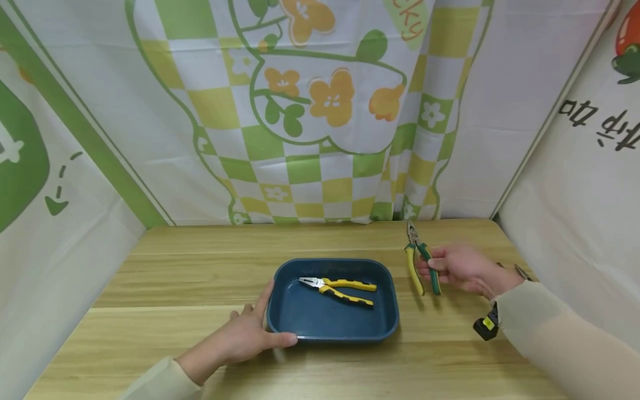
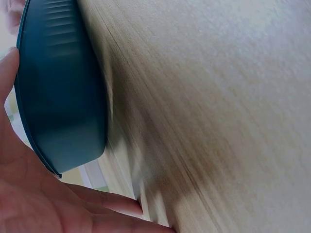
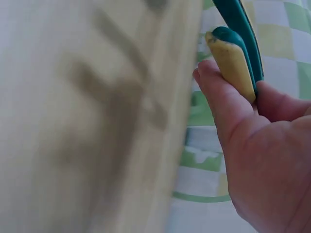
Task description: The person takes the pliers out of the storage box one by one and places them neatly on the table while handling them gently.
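A dark blue tray stands on the wooden table, and pliers with yellow and black handles lie in it. My left hand touches the tray's left side, thumb on the near rim; in the left wrist view the hand has its fingers extended beside the tray's wall. To the right of the tray, my right hand pinches the green handle of green-and-yellow pliers, held above the table with jaws toward the curtain. The right wrist view shows thumb and fingers of the hand on the handle.
Behind the table hangs a patterned curtain, with white cloth walls on both sides. A black object with a yellow label is at my right wrist. Another tool's metal tip shows partly behind that wrist.
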Motion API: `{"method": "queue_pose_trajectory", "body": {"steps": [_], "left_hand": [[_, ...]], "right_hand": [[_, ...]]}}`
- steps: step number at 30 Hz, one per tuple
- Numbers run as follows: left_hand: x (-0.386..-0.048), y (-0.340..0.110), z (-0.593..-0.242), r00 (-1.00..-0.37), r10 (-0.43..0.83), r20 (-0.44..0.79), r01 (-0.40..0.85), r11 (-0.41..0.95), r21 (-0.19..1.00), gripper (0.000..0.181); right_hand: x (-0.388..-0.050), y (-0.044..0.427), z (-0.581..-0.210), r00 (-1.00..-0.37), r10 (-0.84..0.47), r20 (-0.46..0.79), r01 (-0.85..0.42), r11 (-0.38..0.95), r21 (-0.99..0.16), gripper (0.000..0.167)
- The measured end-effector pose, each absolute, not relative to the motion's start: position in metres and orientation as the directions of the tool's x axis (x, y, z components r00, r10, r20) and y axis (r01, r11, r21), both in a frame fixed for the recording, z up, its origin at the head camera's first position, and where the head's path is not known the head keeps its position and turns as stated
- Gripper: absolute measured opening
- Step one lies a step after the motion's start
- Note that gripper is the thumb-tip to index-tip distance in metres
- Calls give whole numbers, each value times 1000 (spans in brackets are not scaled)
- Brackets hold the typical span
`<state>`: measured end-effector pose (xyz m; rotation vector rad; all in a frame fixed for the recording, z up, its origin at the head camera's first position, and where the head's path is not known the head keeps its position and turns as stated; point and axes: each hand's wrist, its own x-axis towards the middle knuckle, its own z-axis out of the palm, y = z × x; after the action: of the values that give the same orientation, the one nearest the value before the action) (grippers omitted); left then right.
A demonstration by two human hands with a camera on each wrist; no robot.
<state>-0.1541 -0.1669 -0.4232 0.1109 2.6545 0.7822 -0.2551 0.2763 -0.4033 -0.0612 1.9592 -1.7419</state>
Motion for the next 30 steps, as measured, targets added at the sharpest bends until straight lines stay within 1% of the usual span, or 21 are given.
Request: {"method": "queue_pose_trajectory", "body": {"steps": [7,10,14,16,19,21,22,29,30], "left_hand": [[-154,-166,-422,-927,176,-330,-32,841,540,129],[-154,-166,-422,-926,178,-334,-32,842,538,128],[-155,-166,-423,-924,180,-337,-30,845,533,128],[-156,-166,-424,-925,179,-336,-29,847,532,129],[-156,-166,-424,-924,177,-339,-33,847,531,129],[-156,-166,-424,-924,176,-340,-35,845,533,128],[-156,-166,-424,-923,176,-341,-36,845,534,128],[-156,-167,-424,-925,181,-334,-28,845,534,128],[-156,-166,-424,-925,181,-334,-28,845,534,128]], "right_hand": [[-234,290,-419,-859,-309,-408,336,261,-905,37],[-227,294,-422,-855,-283,-435,345,316,-884,41],[-220,300,-423,-842,-260,-473,381,332,-863,47],[-217,302,-422,-839,-251,-483,395,328,-858,45],[-214,303,-422,-841,-239,-485,394,343,-852,28],[-213,303,-421,-844,-231,-484,388,361,-848,12],[-213,304,-421,-847,-225,-482,380,379,-844,10],[-212,295,-415,-870,-191,-454,274,578,-769,34],[-212,294,-415,-874,-183,-451,263,602,-754,34]]}}
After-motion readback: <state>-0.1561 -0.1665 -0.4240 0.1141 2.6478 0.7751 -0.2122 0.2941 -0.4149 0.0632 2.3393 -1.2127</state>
